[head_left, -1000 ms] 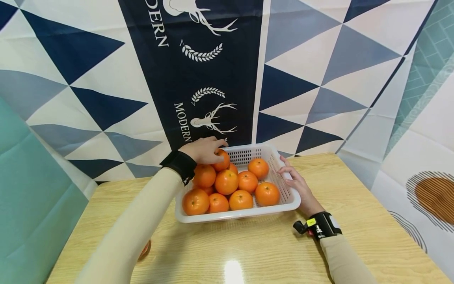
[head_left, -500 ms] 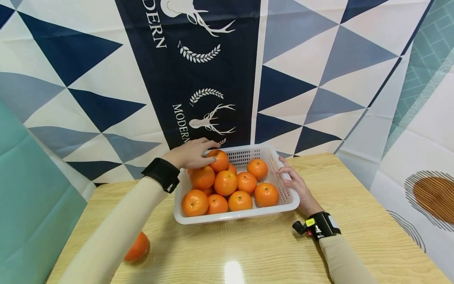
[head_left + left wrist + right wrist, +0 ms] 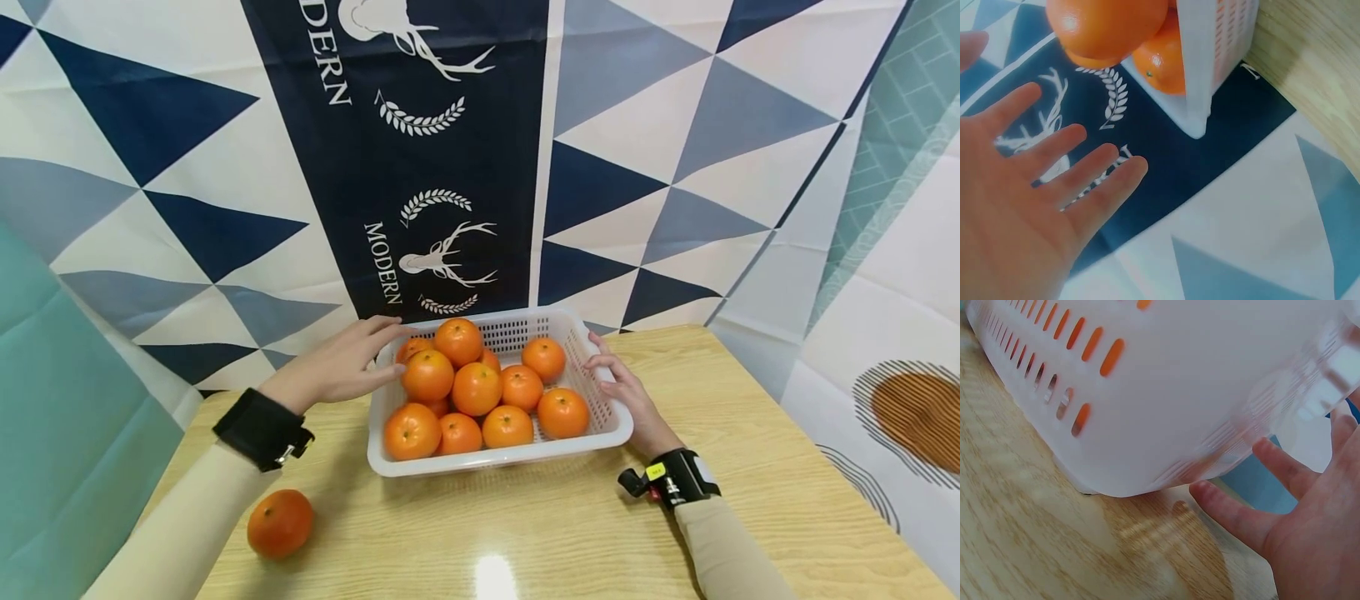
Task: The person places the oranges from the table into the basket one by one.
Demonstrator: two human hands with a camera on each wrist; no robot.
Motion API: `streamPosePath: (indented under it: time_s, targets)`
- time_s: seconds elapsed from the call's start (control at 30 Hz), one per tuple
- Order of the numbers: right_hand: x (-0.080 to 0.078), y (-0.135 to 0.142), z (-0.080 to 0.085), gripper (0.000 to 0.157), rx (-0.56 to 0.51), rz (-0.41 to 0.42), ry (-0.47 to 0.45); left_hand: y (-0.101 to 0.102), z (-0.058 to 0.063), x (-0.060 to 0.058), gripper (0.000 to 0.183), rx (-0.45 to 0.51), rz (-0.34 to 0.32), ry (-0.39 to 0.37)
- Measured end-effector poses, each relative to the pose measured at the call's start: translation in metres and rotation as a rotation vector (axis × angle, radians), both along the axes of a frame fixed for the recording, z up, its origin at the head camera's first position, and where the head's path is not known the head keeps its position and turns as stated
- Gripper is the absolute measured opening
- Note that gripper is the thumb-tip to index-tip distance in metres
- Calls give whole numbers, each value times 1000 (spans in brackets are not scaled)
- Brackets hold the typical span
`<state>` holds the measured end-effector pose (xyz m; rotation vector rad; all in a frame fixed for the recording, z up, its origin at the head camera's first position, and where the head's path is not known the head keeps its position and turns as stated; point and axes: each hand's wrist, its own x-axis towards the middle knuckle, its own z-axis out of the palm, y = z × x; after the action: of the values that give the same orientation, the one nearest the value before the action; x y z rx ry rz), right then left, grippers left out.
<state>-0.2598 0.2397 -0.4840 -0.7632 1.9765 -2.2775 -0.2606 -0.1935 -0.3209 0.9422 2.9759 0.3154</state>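
A white plastic basket [image 3: 498,457] holds several oranges, heaped toward its left side. On top of the heap is one orange [image 3: 459,342] near the back. My left hand [image 3: 341,362] hovers at the basket's left rim, its fingers straight and pointing at the heap. In the left wrist view that palm [image 3: 1029,187] faces the camera with nothing in it, beside the basket corner [image 3: 1197,75]. My right hand [image 3: 630,396] holds the basket's right rim. From the right wrist, two fingers [image 3: 1229,506] show at the slotted basket's outer wall [image 3: 1191,394].
A single reddish orange [image 3: 280,523] lies on the wooden table [image 3: 450,542] at the front left, close to the left sleeve. Behind the basket hangs a patterned cloth [image 3: 465,167] with deer and triangles. More cloth borders the table left and right.
My left hand has let go of the top orange at the back of the heap and drawn left to the rim. The loose orange has come out from behind the sleeve. The right hand stays.
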Motion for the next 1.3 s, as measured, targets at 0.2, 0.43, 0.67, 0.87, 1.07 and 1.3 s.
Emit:
streamPosePath:
  time_s: [0.2,0.43,0.67,0.87,1.07,1.3]
  targets:
    - [1,2,0,28,9,-16,4,-25,-1,25,58,-10,27,35]
    - [4,2,-2,27,31,-23,-5,-57,-8,53,60,14,60,108]
    - [2,1,0,25,13,-2,6,-93,-9,77,56,46,130,126]
    - [0,1,2,26,-6,21,-10,-115,-15,93,60,68,176,119]
    - [-2,1,1,25,-3,15,-8,-126,-32,106,65,69,201,97]
    - [-2,1,-1,26,-12,14,6,-127,-60,116,69,100,207,34]
